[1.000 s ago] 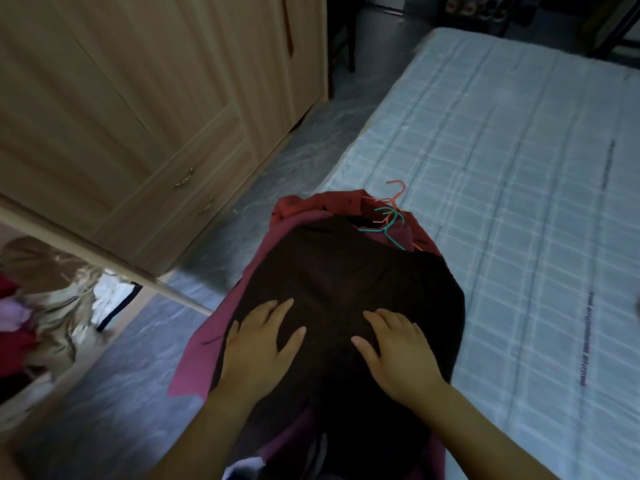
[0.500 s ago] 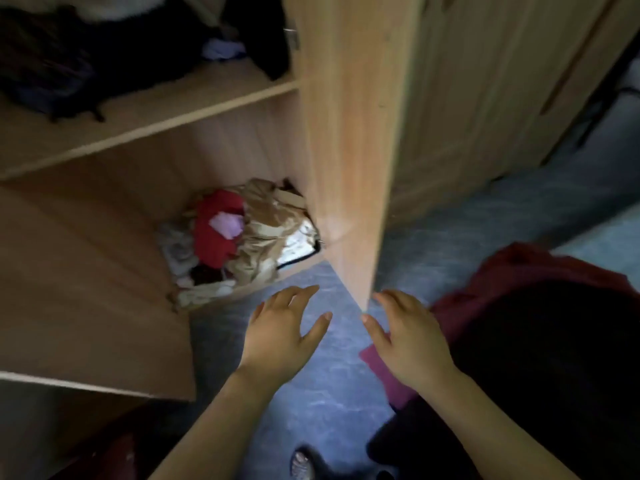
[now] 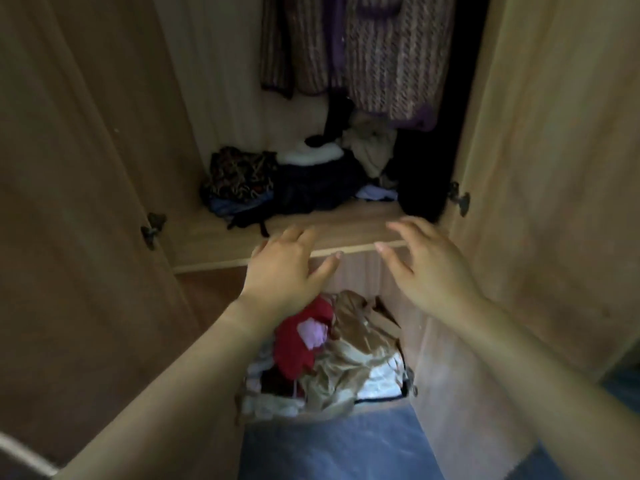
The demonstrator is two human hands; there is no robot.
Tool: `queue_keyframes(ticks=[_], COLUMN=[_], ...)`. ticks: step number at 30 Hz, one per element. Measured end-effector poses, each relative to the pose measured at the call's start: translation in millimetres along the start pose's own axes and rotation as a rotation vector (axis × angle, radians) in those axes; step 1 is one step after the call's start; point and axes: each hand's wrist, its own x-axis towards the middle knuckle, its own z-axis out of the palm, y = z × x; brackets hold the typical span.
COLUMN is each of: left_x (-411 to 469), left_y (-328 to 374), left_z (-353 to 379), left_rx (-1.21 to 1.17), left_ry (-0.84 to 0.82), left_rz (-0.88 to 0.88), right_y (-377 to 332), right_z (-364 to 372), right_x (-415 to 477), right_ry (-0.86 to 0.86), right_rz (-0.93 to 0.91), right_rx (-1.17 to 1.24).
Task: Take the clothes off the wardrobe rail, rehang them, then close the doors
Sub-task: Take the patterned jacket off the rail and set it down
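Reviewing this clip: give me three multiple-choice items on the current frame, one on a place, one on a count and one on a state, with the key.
1. Relative to the shelf, where does the red garment lie?
A. on it
B. below it
C. above it, hanging

2. Of the left door and right door, how many stand open?
A. none
B. one
C. two

3. What do the left hand and right hand hold?
A. a hanger
B. nothing
C. a knob

Key:
1 B, it shows beneath the shelf's front edge.
2 C, both doors swing outward.
3 B, the fingers are spread and empty.
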Motion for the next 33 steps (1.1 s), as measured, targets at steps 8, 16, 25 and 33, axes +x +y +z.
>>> queue_keyframes(ticks=[8, 16, 25, 33], left_x=[231.5, 437.8, 606.7, 723.2], left_y=[-33.7, -65.9, -100.6, -125.8], left_z=[-36.5, -79.6, -128.2, -146.3], left_rx=[-0.061, -0.05, -0.054, -0.175], left_ry=[0.183, 0.359, 0.565, 0.763], left_rz=[0.1, 0.153, 0.244, 0.316], right_y=[38.1, 71.7, 79.1, 64.3], right_z=[-12.2, -35.6, -68.5, -136.4], right_x=[247.2, 464.1, 629.3, 732.7], right_ry=[0.196, 0.298, 0.552, 0.684], right_rz=[-0.199, -0.349, -0.401, -0.271], right_rx=[-0.04, -0.197, -0.468, -0.774])
